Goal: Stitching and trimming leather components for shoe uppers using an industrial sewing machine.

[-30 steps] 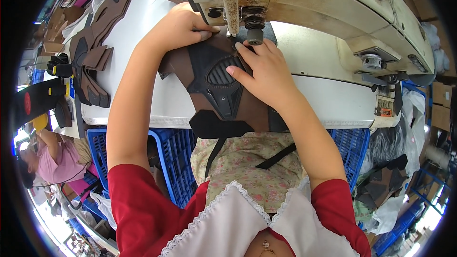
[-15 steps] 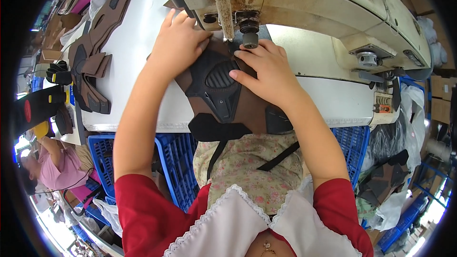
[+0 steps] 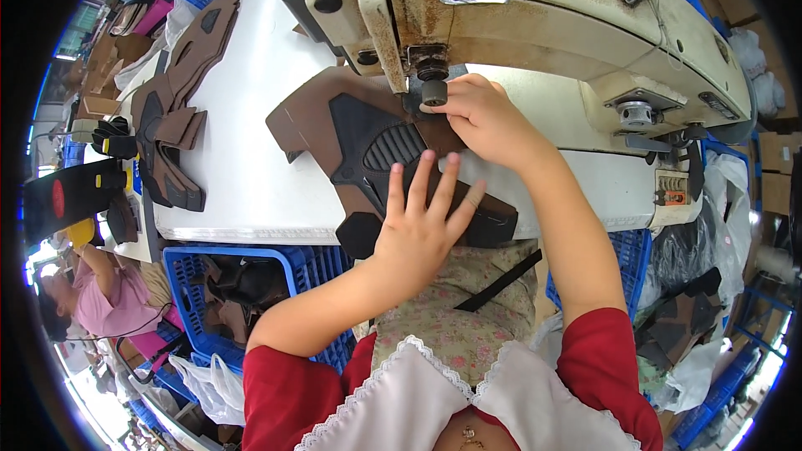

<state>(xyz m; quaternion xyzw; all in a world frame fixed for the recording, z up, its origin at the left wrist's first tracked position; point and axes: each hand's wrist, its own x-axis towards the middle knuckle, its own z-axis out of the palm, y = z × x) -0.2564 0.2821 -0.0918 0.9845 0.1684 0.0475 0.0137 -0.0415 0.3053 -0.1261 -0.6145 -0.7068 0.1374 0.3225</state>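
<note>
A flat brown panel with black overlays and a ribbed black patch (image 3: 393, 149), which looks like a shoe upper, lies on the white table under the head of a sewing machine (image 3: 518, 21). My left hand (image 3: 422, 230) is open, fingers spread over the panel's near part. Beside the machine's dark roller (image 3: 434, 93), my right hand (image 3: 493, 125) has its fingers bent and pressed together at the panel's far right edge. What lies between those fingertips is hidden. The needle area is mostly covered by the machine head.
More brown and black pieces (image 3: 171, 129) are stacked on the table's left. Below the near edge stands a blue crate (image 3: 292, 263) with dark items inside. A person in a pink top (image 3: 113, 296) sits at far left. Plastic bags (image 3: 727, 192) hang at right.
My left hand has left the panel's far left side and come toward me, fingers spreading. My right hand's fingers have drawn together beside the roller. The panel has turned slightly, exposing its left wing.
</note>
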